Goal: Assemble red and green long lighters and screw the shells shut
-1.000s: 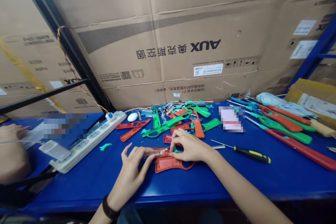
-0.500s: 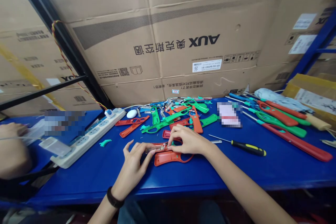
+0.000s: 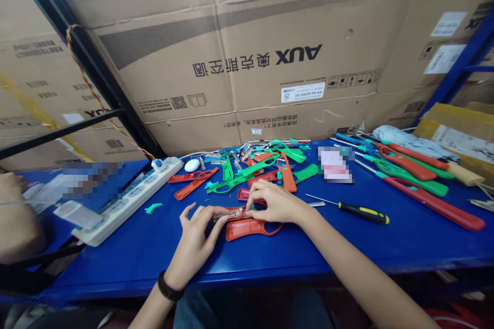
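Our left hand (image 3: pixel 198 231) pinches a clear tube (image 3: pixel 228 214) at a red shell (image 3: pixel 243 211); our right hand (image 3: pixel 272 200) covers the shell's right end, so we cannot tell its grip. The shell runs left to right between both hands, neither nearer, a loose half (image 3: pixel 241 229) just on its near side on the tabletop (image 3: pixel 309 257).

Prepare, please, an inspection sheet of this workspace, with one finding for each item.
Surface: blue tabletop, crowded toward the back.
Job's things: clear tube at a red handle shell; front red shell, inside facing up.
Clutter: green and red shells heaped behind; teal piece beside power strip; screwdriver at right.
Left-hand grip: closed on clear tube.
Right-hand grip: fingertips at handle shell; pinched part hidden.
Cables: twisted wire descends to power strip.
Surroundings: AUX carton behind; another person's arm at left.
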The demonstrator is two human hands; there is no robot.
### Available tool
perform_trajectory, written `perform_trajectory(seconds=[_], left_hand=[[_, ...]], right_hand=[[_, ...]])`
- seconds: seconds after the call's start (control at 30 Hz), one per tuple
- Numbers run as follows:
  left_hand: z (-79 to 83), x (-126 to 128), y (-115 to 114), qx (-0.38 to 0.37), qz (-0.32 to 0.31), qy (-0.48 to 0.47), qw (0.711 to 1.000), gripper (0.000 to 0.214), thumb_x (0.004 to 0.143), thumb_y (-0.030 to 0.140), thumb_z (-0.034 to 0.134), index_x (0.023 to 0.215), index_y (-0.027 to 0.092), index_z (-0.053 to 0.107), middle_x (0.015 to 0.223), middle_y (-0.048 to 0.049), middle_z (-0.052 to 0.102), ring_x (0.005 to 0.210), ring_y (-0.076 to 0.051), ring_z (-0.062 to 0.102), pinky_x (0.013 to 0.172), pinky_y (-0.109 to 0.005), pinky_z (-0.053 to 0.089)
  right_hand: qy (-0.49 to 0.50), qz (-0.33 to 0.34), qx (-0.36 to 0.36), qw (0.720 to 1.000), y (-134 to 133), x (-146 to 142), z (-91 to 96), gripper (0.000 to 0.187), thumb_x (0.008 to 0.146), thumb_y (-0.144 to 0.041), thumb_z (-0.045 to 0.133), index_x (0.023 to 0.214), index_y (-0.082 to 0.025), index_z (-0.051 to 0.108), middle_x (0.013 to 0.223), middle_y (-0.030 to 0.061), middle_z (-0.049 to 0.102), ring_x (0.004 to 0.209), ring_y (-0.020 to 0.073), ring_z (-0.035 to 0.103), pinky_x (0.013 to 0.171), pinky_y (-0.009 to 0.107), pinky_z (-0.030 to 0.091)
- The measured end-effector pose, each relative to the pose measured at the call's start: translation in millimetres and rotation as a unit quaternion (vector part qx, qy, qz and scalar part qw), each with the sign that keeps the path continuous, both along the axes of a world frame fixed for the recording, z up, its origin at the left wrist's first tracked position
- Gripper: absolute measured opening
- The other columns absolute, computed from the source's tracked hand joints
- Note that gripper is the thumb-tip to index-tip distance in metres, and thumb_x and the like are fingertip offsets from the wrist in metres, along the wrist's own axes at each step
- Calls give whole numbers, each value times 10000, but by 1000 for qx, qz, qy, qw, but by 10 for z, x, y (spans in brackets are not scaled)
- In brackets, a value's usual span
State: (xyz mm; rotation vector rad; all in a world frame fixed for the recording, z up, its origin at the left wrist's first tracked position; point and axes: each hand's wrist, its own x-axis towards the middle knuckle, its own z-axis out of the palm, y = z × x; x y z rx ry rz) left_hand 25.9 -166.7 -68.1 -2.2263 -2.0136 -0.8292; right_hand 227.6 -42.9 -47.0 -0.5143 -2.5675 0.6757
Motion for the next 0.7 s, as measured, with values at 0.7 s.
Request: perform_trajectory(seconds=[0.7], left_hand=[[12,33,17,-12,-9,-1,1000,221,942,390,423,1001,287,609,1017,-10,705,905,-197,608,1048,-515,187]], right_hand=[[4,6,14,1000,6,5,-23,47,788,-197,682,823,-216,706,899,27,596,914,172,555,775,286,433]])
